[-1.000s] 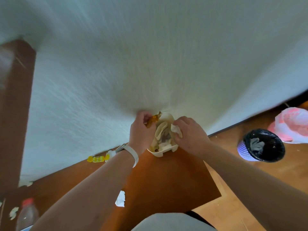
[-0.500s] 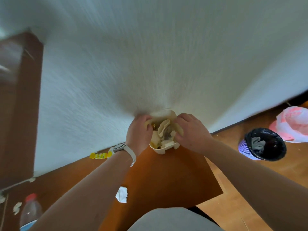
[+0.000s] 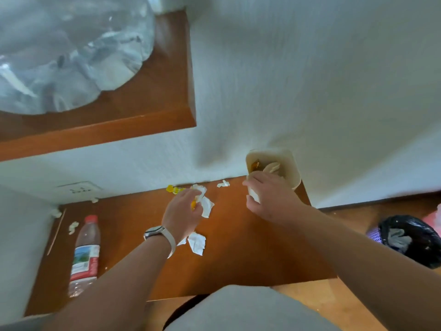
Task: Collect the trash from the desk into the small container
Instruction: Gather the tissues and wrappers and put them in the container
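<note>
A small cream container stands at the far right of the brown desk, against the wall, with crumpled paper and an amber wrapper inside. My right hand grips its near side. My left hand, a watch on its wrist, is closed on a crumpled white tissue with something yellow, a little left of the container. A yellow wrapper lies by the wall. A white paper scrap lies near the container, and a larger tissue lies beside my left wrist.
A plastic water bottle lies at the desk's left, with small paper bits and a thin stick nearby. A wooden shelf above holds a clear plastic bag. A black-lined bin stands on the floor at right.
My left hand left the container, moved left and closed on a tissue on the desk. My right hand stays on the container. The view tilted, showing the shelf and more desk.
</note>
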